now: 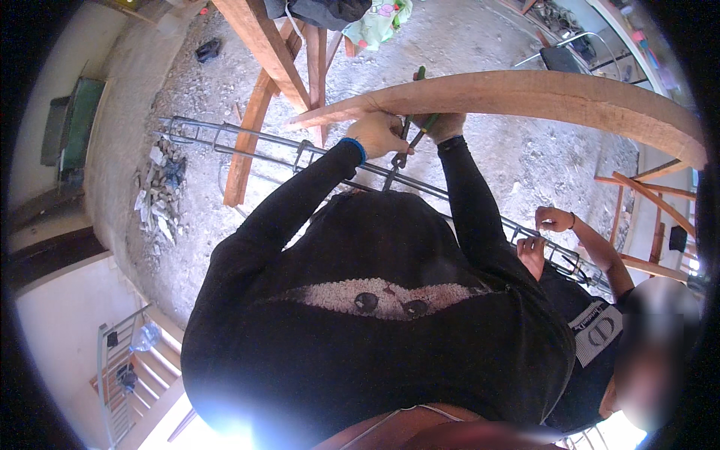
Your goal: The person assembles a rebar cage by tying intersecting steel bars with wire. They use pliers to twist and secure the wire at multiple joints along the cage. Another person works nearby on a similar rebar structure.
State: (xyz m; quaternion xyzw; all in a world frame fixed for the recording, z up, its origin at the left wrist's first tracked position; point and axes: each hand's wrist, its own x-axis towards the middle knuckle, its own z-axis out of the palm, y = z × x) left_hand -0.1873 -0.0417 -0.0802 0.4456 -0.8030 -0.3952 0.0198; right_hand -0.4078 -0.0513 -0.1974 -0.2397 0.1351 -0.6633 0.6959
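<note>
Pliers (405,146) with green grips sit in the right hand (444,126), which is clenched around the handles; the nose points down onto the rebar cage (247,142). The left hand (377,135) is closed just beside the pliers nose, apparently pinching something at the top bar, though nothing thin shows there at this size. The cage lies lengthwise across wooden trestles (259,101), running from upper left to lower right above the gravel floor (480,45), directly under a curved timber beam (540,94).

For a sound tie at this joint, judgement suggests keeping the pliers nose close to the bar crossing, bracing the left hand against the bar, and turning the wrist rather than the whole arm so the cage does not shift on its supports.

Hidden or unclear: the person's own dark-sleeved torso covers the middle span of the cage. The exact contact point of the pliers nose is too small to resolve. A co-worker's hands (541,232) touch the cage farther right; what they grip cannot be made out.
</note>
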